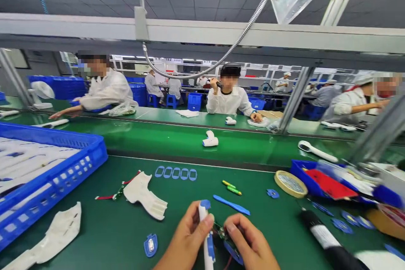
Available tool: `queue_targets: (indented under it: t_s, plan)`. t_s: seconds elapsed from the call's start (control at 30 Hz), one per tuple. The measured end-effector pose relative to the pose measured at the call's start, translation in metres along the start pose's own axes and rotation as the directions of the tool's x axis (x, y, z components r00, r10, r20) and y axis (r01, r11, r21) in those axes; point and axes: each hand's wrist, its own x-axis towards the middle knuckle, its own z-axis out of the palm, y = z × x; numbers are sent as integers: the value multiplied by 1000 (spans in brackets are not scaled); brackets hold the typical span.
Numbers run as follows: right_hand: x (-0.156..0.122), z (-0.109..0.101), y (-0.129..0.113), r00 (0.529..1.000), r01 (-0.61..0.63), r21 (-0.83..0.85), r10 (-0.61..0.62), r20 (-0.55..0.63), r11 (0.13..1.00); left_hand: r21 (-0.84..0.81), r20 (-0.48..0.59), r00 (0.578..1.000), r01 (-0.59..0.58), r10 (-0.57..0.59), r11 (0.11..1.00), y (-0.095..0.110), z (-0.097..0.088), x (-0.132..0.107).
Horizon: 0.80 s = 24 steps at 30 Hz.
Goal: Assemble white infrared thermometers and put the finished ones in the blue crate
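Fingers closed: left hand on white housing | axis upright, blue tip up | right hand on circuit board

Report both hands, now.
Left hand: closed, holding a white housing.
Right hand: closed, holding a circuit board.
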Motion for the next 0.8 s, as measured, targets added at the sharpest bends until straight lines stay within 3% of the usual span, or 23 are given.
queue_targets:
  t_s: [0.1, 0.17, 0.27, 0.4, 0.57, 0.7, 0.8]
  plan:
    - [1, 0, -6, 998, 32, -35, -34, -59, 999, 50, -34, 996, -75, 77, 996, 3, 2, -3]
    - [0, 1, -11, 997, 25, 2, -25, -72, 1000, -18, -63, 998, 3, -4, 1000, 6, 2, -3]
    - [-1, 1, -18, 1000, -6, 42, 6, 1, 999, -185, -64, 983, 159, -173, 970, 10, 1, 0]
    - [-5, 1, -21, 990, -1, -87, 13, 137, 996, -228, 13, 972, 231, -234, 946, 13, -5, 5]
    - [-7, -2, -23, 994, 94, -316, -70, 86, 944, -200, 24, 986, 165, -163, 966, 10, -12, 6]
    - [0, 4, -29, 990, 133, -194, -120, 75, 972, -82, 55, 991, 130, -126, 988, 8, -10, 2]
    - [10, 15, -30, 985, 35, -18, -31, 171, 999, -13, 113, 992, 49, -47, 999, 3, -8, -1]
